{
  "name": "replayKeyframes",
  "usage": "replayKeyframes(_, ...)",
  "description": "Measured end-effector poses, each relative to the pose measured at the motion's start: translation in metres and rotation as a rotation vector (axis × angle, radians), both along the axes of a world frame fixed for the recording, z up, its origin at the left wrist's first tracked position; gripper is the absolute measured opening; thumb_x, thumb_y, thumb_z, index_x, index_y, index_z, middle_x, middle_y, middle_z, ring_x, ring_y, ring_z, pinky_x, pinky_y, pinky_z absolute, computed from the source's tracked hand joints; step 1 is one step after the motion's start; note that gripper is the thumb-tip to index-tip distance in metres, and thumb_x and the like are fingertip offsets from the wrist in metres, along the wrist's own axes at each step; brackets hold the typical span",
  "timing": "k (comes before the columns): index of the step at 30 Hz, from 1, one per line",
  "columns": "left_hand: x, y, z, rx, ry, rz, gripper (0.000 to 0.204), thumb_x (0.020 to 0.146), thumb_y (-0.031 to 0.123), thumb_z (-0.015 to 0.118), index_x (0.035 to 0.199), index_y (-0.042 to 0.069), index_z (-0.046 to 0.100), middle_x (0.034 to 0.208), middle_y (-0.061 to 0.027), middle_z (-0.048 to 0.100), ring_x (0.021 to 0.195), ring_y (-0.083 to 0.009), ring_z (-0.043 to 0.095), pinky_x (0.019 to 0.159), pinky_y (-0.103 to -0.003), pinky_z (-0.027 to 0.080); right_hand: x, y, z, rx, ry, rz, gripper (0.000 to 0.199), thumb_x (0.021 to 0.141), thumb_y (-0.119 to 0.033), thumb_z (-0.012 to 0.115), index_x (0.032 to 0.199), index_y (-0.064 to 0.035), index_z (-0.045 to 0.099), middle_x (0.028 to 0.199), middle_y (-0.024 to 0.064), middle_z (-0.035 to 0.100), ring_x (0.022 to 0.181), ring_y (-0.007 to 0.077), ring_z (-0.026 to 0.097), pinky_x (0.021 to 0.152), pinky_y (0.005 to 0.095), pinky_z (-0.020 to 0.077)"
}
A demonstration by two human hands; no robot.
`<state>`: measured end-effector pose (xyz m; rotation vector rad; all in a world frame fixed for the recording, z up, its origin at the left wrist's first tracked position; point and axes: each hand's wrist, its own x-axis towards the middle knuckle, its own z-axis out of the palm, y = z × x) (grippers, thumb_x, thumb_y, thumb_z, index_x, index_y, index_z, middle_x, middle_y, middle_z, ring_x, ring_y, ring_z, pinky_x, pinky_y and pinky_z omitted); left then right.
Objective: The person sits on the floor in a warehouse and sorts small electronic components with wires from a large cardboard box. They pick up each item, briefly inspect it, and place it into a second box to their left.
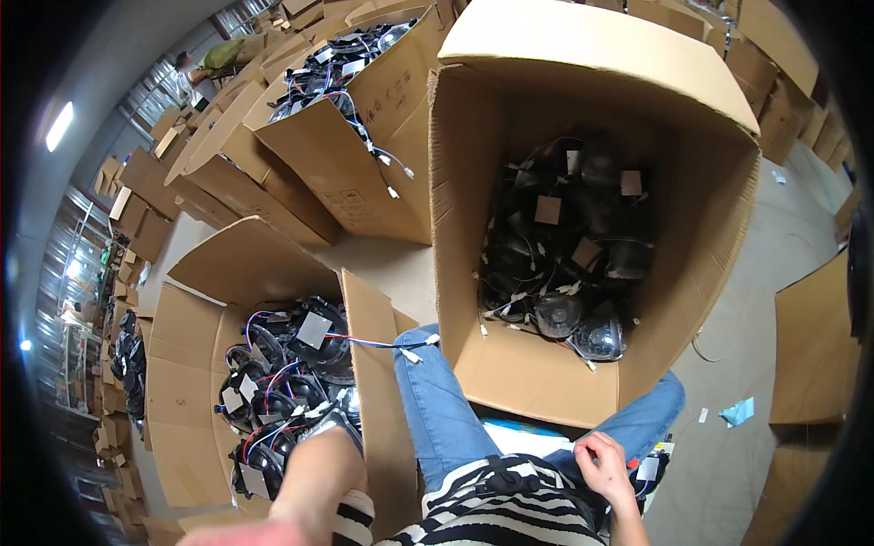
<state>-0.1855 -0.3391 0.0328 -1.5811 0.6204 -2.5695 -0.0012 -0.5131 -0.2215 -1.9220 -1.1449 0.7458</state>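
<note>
Warehouse floor, seated btwn cartons: my left hand (320, 435) reaches into the left box (187, 364) of wired black lamp units (291, 364), grip hidden, can't tell if closed. Right hand (601, 460) rests loosely curled, empty, by my knee. Risk, imo: tangled red/blue leads (364, 342) snag, dragging neighbouring units out w/ one.
</note>
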Motion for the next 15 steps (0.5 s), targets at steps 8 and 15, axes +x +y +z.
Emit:
replayKeyframes(8, 0.053, -0.048, -0.033, -0.947, 0.586, -1.391, 0.03, 0.079, 0.03, 0.054, 0.062, 0.005, 0.054, 0.055, -0.0011, 0.05, 0.041, -0.0089, 0.042, 0.039, -0.021, 0.033, -0.001, -0.001, -0.005, 0.027, -0.049, 0.02, 0.008, 0.071, -0.008, 0.053, 0.068, -0.001, 0.056, 0.061, 0.0096, 0.051, 0.055, 0.0231, 0.049, 0.052, 0.0314, 0.0383)
replayKeyframes(15, 0.066, -0.056, -0.042, -0.891, 0.604, -1.436, 0.022, 0.079, 0.027, 0.053, 0.072, 0.006, 0.055, 0.064, -0.0026, 0.053, 0.05, -0.0101, 0.046, 0.044, -0.022, 0.037, -0.002, -0.01, 0.005, -0.028, 0.002, -0.038, 0.007, 0.072, -0.008, 0.053, 0.069, -0.0013, 0.055, 0.063, 0.0101, 0.052, 0.058, 0.0235, 0.05, 0.054, 0.0311, 0.0402)
